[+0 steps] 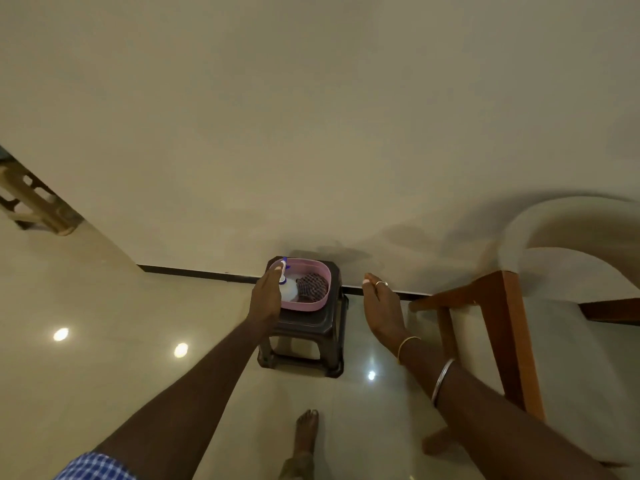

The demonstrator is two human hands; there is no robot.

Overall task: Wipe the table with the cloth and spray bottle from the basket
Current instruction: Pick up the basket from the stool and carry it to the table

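The pink basket (pixel 313 268) sits on a dark stool (pixel 306 336) by the wall, w/ the spray bottle (pixel 288 285) on its left side and the checked cloth (pixel 312 287) bunched on the right, prob. kept low so both come out in one reach. The left hand (pixel 266 297) is at the bottle, fingers flat over its top, not yet closed on it. The right hand (pixel 382 308) hangs open and empty beside the stool, likely free for the cloth.

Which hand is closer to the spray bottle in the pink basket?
Left. The left hand reaches over the basket rim at the spray bottle; the right hand hangs open beside the stool, apart from it.
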